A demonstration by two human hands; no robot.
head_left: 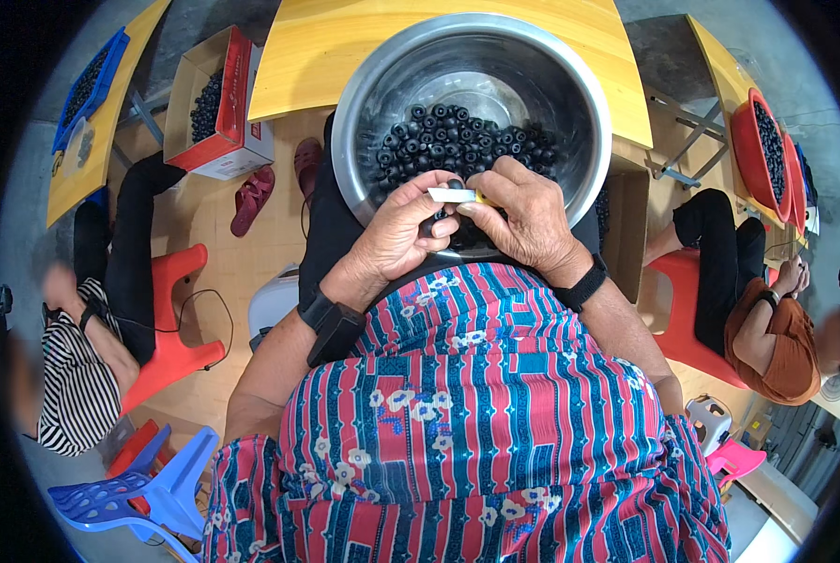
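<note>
Yellow counter [300, 58]; steel basin [397, 75] at lap [325, 230], seemingly for easy reach. Left hand [394, 231]: fingers pinching black part [455, 184], likely steadying it. Right hand [525, 218]: fingers pinching yellow-handled blade [450, 195].

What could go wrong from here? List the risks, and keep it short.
1. The pale blade in the right hand points toward the left hand; a slip could nick its fingers.
2. The small black part in the left hand might drop among the similar loose pieces and be hard to pick out.
3. The metal bowl juts past the edge of the table, so a knock might tip it.
</note>
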